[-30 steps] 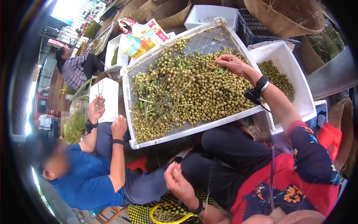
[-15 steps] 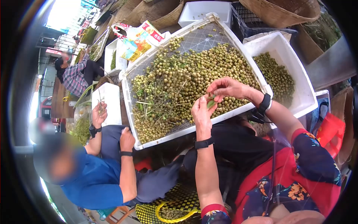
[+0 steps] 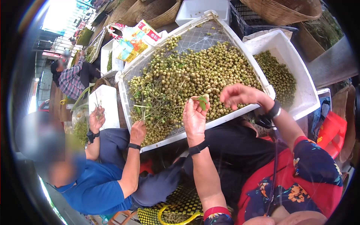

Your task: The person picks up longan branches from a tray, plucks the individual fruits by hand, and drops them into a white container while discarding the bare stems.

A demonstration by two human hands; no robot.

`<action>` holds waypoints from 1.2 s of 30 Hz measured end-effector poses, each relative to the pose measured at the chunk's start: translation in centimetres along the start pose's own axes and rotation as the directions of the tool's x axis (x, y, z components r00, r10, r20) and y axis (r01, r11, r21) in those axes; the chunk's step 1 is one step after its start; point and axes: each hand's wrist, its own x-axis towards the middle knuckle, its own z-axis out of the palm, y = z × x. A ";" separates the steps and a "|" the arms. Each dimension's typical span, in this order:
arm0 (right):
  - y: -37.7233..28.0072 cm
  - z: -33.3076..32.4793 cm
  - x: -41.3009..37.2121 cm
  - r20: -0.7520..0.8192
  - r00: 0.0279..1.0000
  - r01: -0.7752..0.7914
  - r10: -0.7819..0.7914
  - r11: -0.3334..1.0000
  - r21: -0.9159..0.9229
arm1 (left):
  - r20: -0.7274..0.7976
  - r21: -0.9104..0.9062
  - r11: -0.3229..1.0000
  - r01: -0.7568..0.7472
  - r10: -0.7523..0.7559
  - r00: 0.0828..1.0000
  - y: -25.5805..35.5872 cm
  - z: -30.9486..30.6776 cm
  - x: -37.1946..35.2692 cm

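"What does the person's left hand [image 3: 195,119] have?"

"A small leafy sprig [image 3: 202,102], pinched between the thumb and fingertips, above the near side of the mesh tray [image 3: 161,143]. The palm is partly open."

"And the right hand [image 3: 243,94]?"

"It is just beside the left, apart from it, over the tray's near right part. Its fingers are loosely curled and partly open; whether they hold anything, one cannot tell."

"Where are the round fruits [image 3: 221,63]?"

"Spread across the white-rimmed tray, loose on the right and mixed with stems and leaves on the left. More fruits [image 3: 279,80] lie in the white bin [image 3: 302,77] beside the tray's right side."

"Who else is close by?"

"A co-worker in a blue shirt [image 3: 99,187]. One of that person's hands [image 3: 138,132] is at the tray's left near corner, by the stems; the other hand [image 3: 97,119] is raised, with thin stems at its fingers."

"Anything around them?"

"A printed bag [image 3: 131,45] beyond the tray's upper left side, and a black-and-yellow woven basket [image 3: 180,197] below, between the two people."
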 end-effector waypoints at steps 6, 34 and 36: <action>-1.5 2.3 -1.6 -0.228 0.967 -0.008 -0.114 0.881 -0.474 | 0.051 -0.037 0.999 0.039 -0.037 0.998 0.2 0.3 -0.1; -3.2 0.1 -0.4 -0.207 0.940 -0.015 -0.271 0.574 -0.819 | -0.207 0.485 0.747 -0.455 0.604 0.770 6.5 4.6 -9.8; -2.2 -2.2 -0.1 -0.151 0.848 -0.105 -0.508 0.118 -0.987 | -0.133 0.778 0.437 -0.451 0.817 0.562 7.1 2.8 -14.8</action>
